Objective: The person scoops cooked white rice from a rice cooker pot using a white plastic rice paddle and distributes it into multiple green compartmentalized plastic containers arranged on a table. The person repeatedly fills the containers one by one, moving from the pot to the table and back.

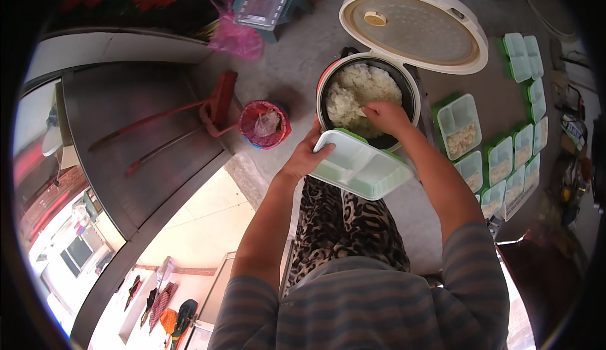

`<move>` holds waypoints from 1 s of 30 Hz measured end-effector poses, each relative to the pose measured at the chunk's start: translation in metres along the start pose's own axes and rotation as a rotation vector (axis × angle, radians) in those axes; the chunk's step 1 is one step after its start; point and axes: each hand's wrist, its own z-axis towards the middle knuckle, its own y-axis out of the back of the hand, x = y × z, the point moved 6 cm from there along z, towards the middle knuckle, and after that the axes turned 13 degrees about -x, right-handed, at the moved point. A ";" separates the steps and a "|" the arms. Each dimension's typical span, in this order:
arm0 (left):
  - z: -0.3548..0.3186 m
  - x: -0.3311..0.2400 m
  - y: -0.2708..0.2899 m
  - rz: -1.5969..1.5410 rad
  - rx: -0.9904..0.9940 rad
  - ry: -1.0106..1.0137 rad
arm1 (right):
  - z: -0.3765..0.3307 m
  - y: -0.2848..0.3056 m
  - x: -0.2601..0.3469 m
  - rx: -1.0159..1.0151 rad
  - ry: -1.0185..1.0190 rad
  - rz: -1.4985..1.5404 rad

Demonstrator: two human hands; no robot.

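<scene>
My left hand (308,156) grips the corner of a pale divided food tray (365,172) with green edging, tilted against the near rim of the rice cooker; no food shows in its compartments. Inside the open rice cooker (322,95), white rice (361,86) is heaped at the far and left side, lower near me. My right hand (386,117) is closed over the rice, on what looks like a pale rice paddle, mostly hidden by the fingers and rice. The cooker's lid (429,28) stands raised at the far right.
Several divided trays (459,122) with green edges stand on the right, many holding rice-like food. Left of the cooker is a red lined bin (264,124), beside a red dustpan (221,99). A blue stool (268,2) and pink bag (235,31) are farther back.
</scene>
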 end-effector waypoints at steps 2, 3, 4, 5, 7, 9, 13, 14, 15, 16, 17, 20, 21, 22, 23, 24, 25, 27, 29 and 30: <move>-0.002 0.005 0.005 0.047 -0.076 -0.056 | -0.002 0.011 0.006 -0.013 -0.020 0.020; -0.007 0.006 0.003 0.093 -0.098 0.005 | -0.004 0.020 0.004 -0.031 -0.036 0.024; -0.016 0.006 0.005 0.141 -0.123 0.069 | -0.006 0.026 0.003 -0.047 -0.051 0.031; -0.026 0.008 0.009 0.189 -0.147 0.133 | -0.009 0.032 -0.002 -0.049 -0.086 0.041; -0.045 0.015 0.021 0.102 -0.181 0.252 | -0.015 0.045 -0.011 -0.058 -0.152 0.066; -0.059 0.021 0.031 0.044 -0.232 0.306 | -0.024 0.059 -0.017 -0.134 -0.188 0.160; -0.065 0.016 0.040 -0.007 -0.334 0.307 | -0.043 0.086 -0.016 -0.236 -0.216 0.225; -0.064 0.014 0.040 -0.020 -0.350 0.314 | -0.048 0.094 -0.014 -0.262 -0.209 0.230; -0.060 0.013 0.039 -0.016 -0.348 0.309 | -0.055 0.104 -0.010 -0.308 -0.163 0.237; -0.057 0.013 0.041 -0.014 -0.356 0.304 | -0.061 0.113 -0.001 -0.346 -0.116 0.232; -0.054 0.013 0.042 -0.013 -0.363 0.299 | -0.068 0.122 0.010 -0.383 -0.068 0.226; -0.051 -0.004 0.032 -0.196 -0.457 0.210 | -0.087 0.133 0.038 -0.481 0.106 0.041; -0.050 -0.009 0.025 -0.250 -0.463 0.200 | -0.094 0.134 0.046 -0.513 0.167 -0.053; -0.049 -0.015 0.019 -0.305 -0.468 0.190 | -0.099 0.132 0.051 -0.546 0.201 -0.110; -0.048 -0.018 0.015 -0.358 -0.474 0.180 | -0.103 0.127 0.056 -0.577 0.236 -0.168; -0.047 -0.017 0.013 -0.374 -0.473 0.187 | -0.106 0.124 0.062 -0.609 0.269 -0.224; -0.046 -0.014 0.012 -0.390 -0.473 0.195 | -0.109 0.122 0.066 -0.609 0.260 -0.280; -0.045 -0.008 0.014 -0.409 -0.476 0.201 | -0.117 0.126 0.075 -0.726 0.273 -0.253; -0.044 -0.001 0.019 -0.418 -0.484 0.200 | -0.124 0.130 0.080 -0.795 0.279 -0.210; -0.045 -0.003 0.018 -0.438 -0.478 0.188 | -0.128 0.132 0.081 -0.806 0.275 -0.184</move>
